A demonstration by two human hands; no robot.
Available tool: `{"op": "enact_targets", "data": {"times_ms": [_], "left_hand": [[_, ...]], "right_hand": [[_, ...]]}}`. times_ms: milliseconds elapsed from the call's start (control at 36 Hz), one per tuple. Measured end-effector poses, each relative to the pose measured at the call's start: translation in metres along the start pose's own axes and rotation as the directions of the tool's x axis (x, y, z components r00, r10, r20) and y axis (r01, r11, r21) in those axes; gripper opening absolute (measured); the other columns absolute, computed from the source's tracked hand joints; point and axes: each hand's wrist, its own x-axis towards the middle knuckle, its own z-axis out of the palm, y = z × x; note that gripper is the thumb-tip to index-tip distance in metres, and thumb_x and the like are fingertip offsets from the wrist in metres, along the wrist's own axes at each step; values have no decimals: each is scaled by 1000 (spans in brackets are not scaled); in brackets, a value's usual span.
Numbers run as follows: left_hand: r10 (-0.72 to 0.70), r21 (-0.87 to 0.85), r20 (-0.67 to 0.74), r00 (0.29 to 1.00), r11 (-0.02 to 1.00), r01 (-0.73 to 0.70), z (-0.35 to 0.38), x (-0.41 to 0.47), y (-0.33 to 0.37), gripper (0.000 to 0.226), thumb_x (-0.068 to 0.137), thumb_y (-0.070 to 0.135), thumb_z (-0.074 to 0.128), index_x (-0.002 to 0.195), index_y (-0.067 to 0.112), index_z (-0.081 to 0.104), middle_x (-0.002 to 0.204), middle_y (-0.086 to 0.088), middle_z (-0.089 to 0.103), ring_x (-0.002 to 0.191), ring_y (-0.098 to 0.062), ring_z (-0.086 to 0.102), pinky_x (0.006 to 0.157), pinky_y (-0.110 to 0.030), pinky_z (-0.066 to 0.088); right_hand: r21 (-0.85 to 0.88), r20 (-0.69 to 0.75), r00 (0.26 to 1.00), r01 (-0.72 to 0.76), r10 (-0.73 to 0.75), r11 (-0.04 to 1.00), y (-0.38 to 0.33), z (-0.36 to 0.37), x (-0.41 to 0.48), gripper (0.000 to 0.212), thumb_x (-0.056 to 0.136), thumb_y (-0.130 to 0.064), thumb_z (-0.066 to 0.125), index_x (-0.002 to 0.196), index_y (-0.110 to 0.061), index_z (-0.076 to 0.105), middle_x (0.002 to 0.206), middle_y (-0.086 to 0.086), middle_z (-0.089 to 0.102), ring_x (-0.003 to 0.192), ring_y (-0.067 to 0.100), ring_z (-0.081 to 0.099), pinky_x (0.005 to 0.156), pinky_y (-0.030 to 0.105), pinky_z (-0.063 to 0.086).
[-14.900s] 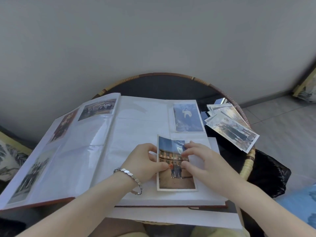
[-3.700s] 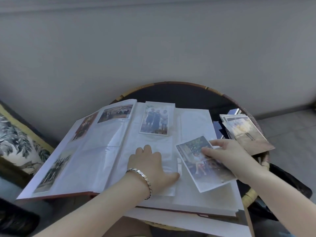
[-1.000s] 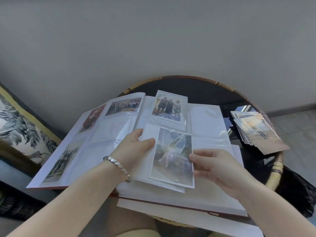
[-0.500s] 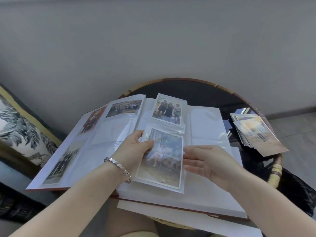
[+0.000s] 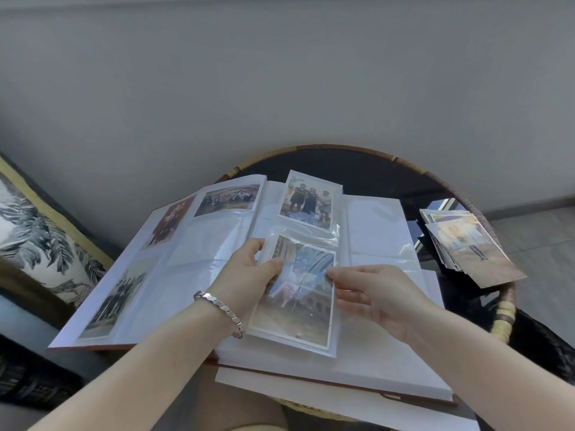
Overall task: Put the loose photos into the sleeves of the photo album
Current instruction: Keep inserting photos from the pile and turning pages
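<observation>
At centre frame, our left hand [image 5: 249, 275] pinches the sleeved photo [image 5: 295, 306] by its left edge over the open album [image 5: 379, 225]; our right hand [image 5: 382, 293] touches its right edge with straight, close-set fingers.

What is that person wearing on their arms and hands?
Both arms are bare, with no sleeves in view. The left hand has a shiny silver bracelet of chunky links round its wrist. The right hand has nothing on its wrist.
</observation>
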Motion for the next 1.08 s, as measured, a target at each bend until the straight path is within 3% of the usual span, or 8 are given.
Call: {"op": "enact_targets", "data": {"times_ms": [222, 361, 472, 639, 750, 917, 1028, 1083], "left_hand": [[28, 32, 19, 999, 999, -29, 2, -4, 2, 19, 94, 5, 51, 89, 24, 52, 44, 10, 52, 37, -4, 42, 43, -19, 34], [49, 65, 7, 999, 997, -49, 4, -6, 2, 19, 93, 8, 52, 91, 26, 53, 61, -2, 57, 49, -15, 46, 54, -27, 38], [60, 100, -7, 998, 993, -59, 8, -9, 7, 21, 94, 10, 51, 87, 30, 50, 62, -4, 56, 40, -7, 44, 50, -24, 37], [111, 92, -2, 994, 990, -111, 8, -16, 18, 18, 94, 14, 52, 89, 31, 49, 85, 1, 65, 50, -4, 59, 52, -21, 49], [140, 155, -8, 990, 978, -137, 4, -15, 16, 25, 93, 15, 54, 84, 37, 45, 89, 6, 64, 66, -15, 62, 67, -32, 53], [151, 235, -4, 989, 961, -146, 2, -16, 12, 22, 94, 18, 54, 85, 36, 45, 88, 8, 65, 73, -12, 65, 74, -32, 54], [172, 243, 0, 985, 955, -167, 2, -19, 14, 20, 95, 18, 51, 88, 36, 44, 85, 8, 65, 58, 1, 62, 57, -15, 50], [176, 240, 3, 984, 956, -171, 3, -20, 17, 21, 95, 18, 52, 89, 36, 44, 85, 5, 66, 62, -5, 62, 52, -13, 49]], "right_hand": [[-15, -58, 997, 55, -56, 998, 0, 0, -4, 14, 76, -5, 74, 82, 5, 68, 74, 13, 66, 58, 13, 64, 52, 20, 54], [-44, -57, 997, 44, -46, 998, -2, 1, -7, 18, 76, -6, 73, 87, 8, 68, 79, 15, 67, 64, 16, 64, 53, 20, 56], [-77, -57, 995, 73, -78, 994, -5, 1, -8, 15, 77, -4, 72, 85, 9, 67, 73, 14, 66, 61, 16, 64, 53, 20, 56], [-99, -11, 995, 94, -96, 991, -9, 4, -9, 11, 81, -1, 68, 84, 8, 65, 70, 16, 67, 56, 15, 65, 53, 18, 55], [-108, 47, 999, 30, -25, 994, -12, 3, -10, 11, 82, -4, 67, 86, 5, 63, 69, 13, 68, 60, 17, 68, 51, 19, 54], [-167, 66, 998, 7, 4, 986, -14, 3, -14, 26, 75, -1, 74, 95, 1, 59, 76, 17, 72, 63, 19, 70, 52, 21, 54], [-182, 50, 998, 50, -42, 982, -12, 5, -18, 28, 75, 2, 73, 98, 3, 58, 80, 21, 71, 63, 19, 70, 54, 21, 55], [-162, 40, 997, 67, -61, 985, -10, 5, -18, 27, 76, 2, 73, 99, 3, 58, 83, 22, 71, 64, 18, 70, 54, 21, 56]]}}
